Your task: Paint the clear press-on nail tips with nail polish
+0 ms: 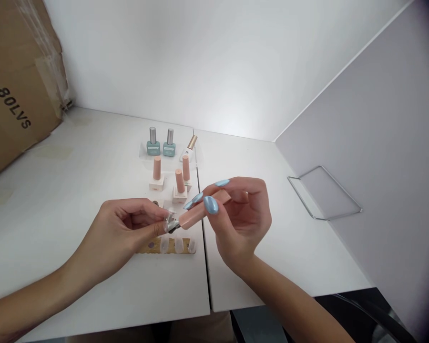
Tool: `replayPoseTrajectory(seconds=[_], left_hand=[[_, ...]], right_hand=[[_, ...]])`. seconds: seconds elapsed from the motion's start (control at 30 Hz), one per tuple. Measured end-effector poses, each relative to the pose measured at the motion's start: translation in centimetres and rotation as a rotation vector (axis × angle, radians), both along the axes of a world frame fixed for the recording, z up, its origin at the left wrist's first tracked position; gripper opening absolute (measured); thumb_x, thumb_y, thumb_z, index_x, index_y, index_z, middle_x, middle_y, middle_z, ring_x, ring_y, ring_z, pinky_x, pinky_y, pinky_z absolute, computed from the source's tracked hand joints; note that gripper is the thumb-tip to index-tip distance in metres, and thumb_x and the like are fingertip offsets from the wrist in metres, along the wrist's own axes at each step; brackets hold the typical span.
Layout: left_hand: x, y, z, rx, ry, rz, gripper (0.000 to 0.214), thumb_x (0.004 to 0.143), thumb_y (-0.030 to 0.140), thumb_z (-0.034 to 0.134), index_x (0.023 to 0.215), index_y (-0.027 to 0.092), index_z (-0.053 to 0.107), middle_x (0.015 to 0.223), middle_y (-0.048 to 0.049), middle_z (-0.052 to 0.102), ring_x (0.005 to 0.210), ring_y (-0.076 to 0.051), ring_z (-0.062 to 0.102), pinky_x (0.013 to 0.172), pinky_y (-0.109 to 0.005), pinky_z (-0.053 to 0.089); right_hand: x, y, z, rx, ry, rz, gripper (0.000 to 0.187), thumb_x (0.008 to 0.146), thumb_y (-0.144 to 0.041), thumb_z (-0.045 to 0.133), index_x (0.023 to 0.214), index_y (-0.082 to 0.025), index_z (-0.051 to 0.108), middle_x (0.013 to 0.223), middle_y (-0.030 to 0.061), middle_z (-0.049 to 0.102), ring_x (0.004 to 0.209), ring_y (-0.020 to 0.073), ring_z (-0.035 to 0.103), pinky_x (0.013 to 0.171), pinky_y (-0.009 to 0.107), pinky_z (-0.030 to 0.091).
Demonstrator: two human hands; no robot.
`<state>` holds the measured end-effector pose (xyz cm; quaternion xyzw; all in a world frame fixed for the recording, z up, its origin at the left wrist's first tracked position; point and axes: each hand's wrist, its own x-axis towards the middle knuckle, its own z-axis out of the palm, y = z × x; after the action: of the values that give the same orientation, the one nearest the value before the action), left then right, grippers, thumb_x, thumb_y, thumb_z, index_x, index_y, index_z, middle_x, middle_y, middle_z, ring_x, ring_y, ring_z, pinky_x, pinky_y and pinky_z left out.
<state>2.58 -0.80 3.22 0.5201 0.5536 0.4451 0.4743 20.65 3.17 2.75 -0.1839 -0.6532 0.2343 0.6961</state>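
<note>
My left hand (123,226) pinches a clear false nail tip (169,220) between thumb and fingertips, above the table. In my right hand (243,221) is a nail polish brush with a pink cap (193,216), held like a pen and slanting down to the left. Its dark brush end meets the nail tip; whether it touches the surface is hard to tell. Below the hands lies a gold-brown strip (184,250) bearing several pale nail tips (178,245), partly hidden by my left hand. Pink-capped white polish bottles (179,193) stand just beyond.
Two teal bottles (153,147) with silver caps and a tilted white bottle (188,153) with a gold cap stand farther back. A cardboard box (21,90) fills the left side. On the right, a metal wire frame (339,190) leans by the partition. A seam runs through the white table (271,267).
</note>
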Motion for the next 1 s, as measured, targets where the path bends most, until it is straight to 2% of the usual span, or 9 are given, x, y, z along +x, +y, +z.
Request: replayPoseTrajectory(seconds=[0.13, 0.23, 0.33, 0.47, 0.6, 0.73, 0.9, 1.0], left_hand=[[0.1, 0.0, -0.1, 0.009, 0.001, -0.004, 0.006, 0.066, 0.029, 0.086, 0.065, 0.024, 0.082, 0.061, -0.0023, 0.074, 0.050, -0.011, 0.058, 0.043, -0.016, 0.045], [0.1, 0.0, -0.3, 0.005, -0.008, -0.001, 0.008, 0.065, 0.030, 0.088, 0.065, 0.024, 0.083, 0.063, -0.0029, 0.076, 0.052, -0.011, 0.061, 0.044, -0.015, 0.048], [0.1, 0.0, -0.4, -0.024, -0.045, 0.002, 0.010, 0.062, 0.030, 0.091, 0.065, 0.024, 0.083, 0.066, -0.0035, 0.079, 0.054, -0.012, 0.065, 0.046, -0.014, 0.050], [0.0, -0.1, -0.5, -0.041, -0.109, -0.020, 0.015, 0.060, 0.029, 0.095, 0.064, 0.024, 0.082, 0.069, -0.0028, 0.080, 0.055, -0.012, 0.068, 0.048, -0.012, 0.052], [-0.1, 0.0, -0.6, -0.038, -0.191, -0.048, 0.017, 0.059, 0.029, 0.098, 0.066, 0.026, 0.083, 0.071, -0.0013, 0.082, 0.061, -0.013, 0.075, 0.055, -0.012, 0.058], [0.0, 0.0, -0.9, -0.032, -0.224, -0.077, 0.016, 0.066, 0.038, 0.097, 0.073, 0.028, 0.086, 0.078, -0.0025, 0.085, 0.068, -0.015, 0.078, 0.062, -0.015, 0.063], [-0.1, 0.0, -1.1, 0.031, -0.139, -0.077, 0.017, 0.075, 0.045, 0.091, 0.084, 0.031, 0.089, 0.074, -0.0032, 0.082, 0.063, -0.013, 0.071, 0.050, -0.013, 0.054], [-0.1, -0.1, -1.0, 0.072, -0.065, -0.095, 0.016, 0.081, 0.045, 0.086, 0.092, 0.034, 0.089, 0.070, -0.0011, 0.079, 0.057, -0.011, 0.064, 0.046, -0.013, 0.048]], right_hand=[[0.1, -0.2, 0.1, -0.117, 0.017, 0.009, 0.015, 0.095, -0.017, 0.071, 0.102, -0.026, 0.061, 0.069, -0.0076, 0.066, 0.064, 0.0120, 0.074, 0.071, 0.032, 0.071], [0.0, -0.1, 0.4, -0.230, 0.075, 0.022, 0.018, 0.094, -0.013, 0.070, 0.100, -0.026, 0.060, 0.066, -0.0104, 0.066, 0.061, 0.0105, 0.075, 0.069, 0.028, 0.068], [-0.1, 0.1, 0.5, -0.340, 0.082, -0.004, 0.017, 0.096, -0.016, 0.068, 0.097, -0.028, 0.056, 0.063, -0.0128, 0.066, 0.059, 0.0121, 0.076, 0.076, 0.034, 0.068], [0.0, 0.3, 0.5, -0.468, 0.096, -0.050, 0.015, 0.098, -0.023, 0.067, 0.097, -0.029, 0.054, 0.062, -0.0113, 0.071, 0.068, 0.0166, 0.081, 0.084, 0.042, 0.067], [0.2, 0.4, 0.8, -0.438, 0.161, -0.086, 0.015, 0.097, -0.023, 0.067, 0.098, -0.029, 0.054, 0.060, -0.0110, 0.073, 0.069, 0.0168, 0.080, 0.084, 0.043, 0.067], [0.5, 0.3, 1.3, -0.399, 0.177, -0.053, 0.014, 0.099, -0.020, 0.064, 0.099, -0.030, 0.054, 0.061, -0.0124, 0.075, 0.065, 0.0153, 0.079, 0.093, 0.045, 0.066], [0.8, 0.2, 1.3, -0.421, 0.200, -0.069, 0.013, 0.099, -0.023, 0.066, 0.099, -0.030, 0.056, 0.063, -0.0098, 0.077, 0.068, 0.0150, 0.077, 0.087, 0.041, 0.064], [1.0, 0.2, 1.0, -0.460, 0.197, -0.125, 0.013, 0.097, -0.028, 0.070, 0.097, -0.029, 0.058, 0.062, -0.0091, 0.074, 0.069, 0.0149, 0.075, 0.083, 0.038, 0.061]])
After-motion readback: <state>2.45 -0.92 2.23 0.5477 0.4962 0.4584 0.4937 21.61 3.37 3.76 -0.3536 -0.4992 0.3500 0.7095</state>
